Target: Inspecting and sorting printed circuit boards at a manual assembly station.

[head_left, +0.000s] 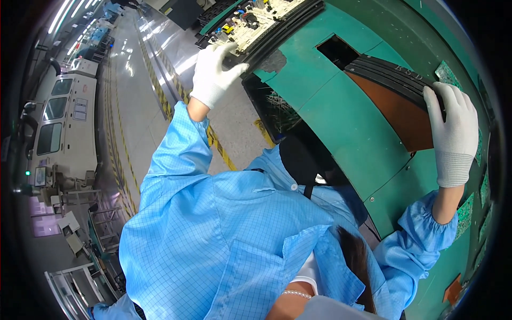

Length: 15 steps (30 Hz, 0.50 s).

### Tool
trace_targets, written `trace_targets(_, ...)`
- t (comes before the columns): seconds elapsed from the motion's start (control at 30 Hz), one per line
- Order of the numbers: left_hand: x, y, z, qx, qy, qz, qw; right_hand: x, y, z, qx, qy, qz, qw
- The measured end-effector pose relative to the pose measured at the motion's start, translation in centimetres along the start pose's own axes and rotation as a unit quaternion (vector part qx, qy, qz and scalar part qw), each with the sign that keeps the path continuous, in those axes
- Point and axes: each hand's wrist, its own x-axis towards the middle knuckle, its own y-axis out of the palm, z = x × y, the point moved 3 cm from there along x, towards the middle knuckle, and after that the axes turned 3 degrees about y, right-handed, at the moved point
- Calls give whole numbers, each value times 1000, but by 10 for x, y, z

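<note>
Both my hands wear white knit gloves. At the upper middle, my left hand (213, 77) grips the near left corner of a black carrier tray (285, 29), its thumb low and its fingers along the upper side. Pale circuit boards (261, 24) with yellow, blue and black components lie on that tray. On the right, my right hand (453, 120) is closed around the end of a black-edged brown panel (394, 109). The panel stands tilted on the green tabletop (330, 101), brown face toward me. My right fingertips are partly hidden behind it.
A rectangular opening (337, 52) cuts the tabletop beside the panel. Green circuit boards (465, 216) line the right side. A dark bin (274, 109) with thin scraps sits below the table's left edge. White machine (66, 117) and metal racks (80, 288) stand left, past yellow-black floor tape.
</note>
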Motion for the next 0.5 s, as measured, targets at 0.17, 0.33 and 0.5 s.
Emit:
trace_targets(0.17,-5,12,14,-51,1,-23,998,1,-4,6,11,-29,-41,999)
trace_targets(0.33,-9,11,20,-140,-100,-43,984,1,-2,3,3,-28,-38,999)
trace_targets(0.5,-9,1,67,-98,-132,-25,986,1,-1,3,-10,-28,-44,999)
